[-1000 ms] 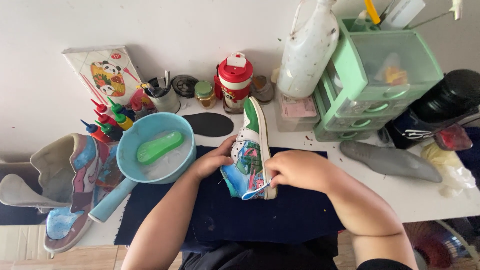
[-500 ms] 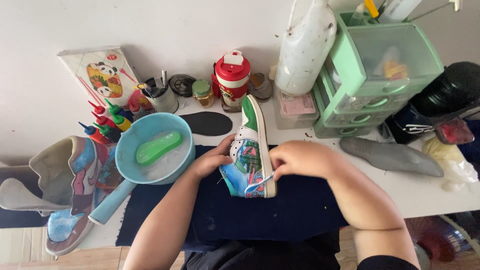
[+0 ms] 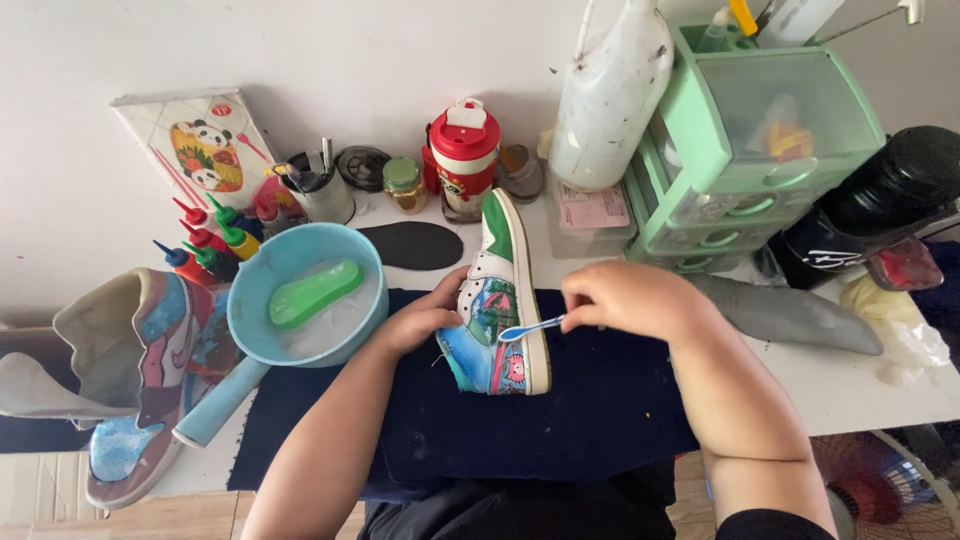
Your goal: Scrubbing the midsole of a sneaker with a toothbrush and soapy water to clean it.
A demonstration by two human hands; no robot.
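A painted sneaker (image 3: 500,300) with a green heel, white sole and colourful pictures on its side lies on a dark blue cloth (image 3: 590,410). My left hand (image 3: 420,318) grips the sneaker from its left side. My right hand (image 3: 625,298) holds a small blue-and-white toothbrush (image 3: 530,328), whose head rests against the painted side near the sole.
A light blue basin (image 3: 300,300) with water and a green brush sits left of the shoe. Paint bottles (image 3: 205,240), a red-lidded jar (image 3: 462,160), a black insole (image 3: 415,245), a grey insole (image 3: 790,315), mint drawers (image 3: 750,150), a white jug (image 3: 605,95) and a second sneaker (image 3: 140,380) surround it.
My right hand has pulled back to the right off the shoe, so the toothbrush now shows against its side. The left hand still holds the sneaker.
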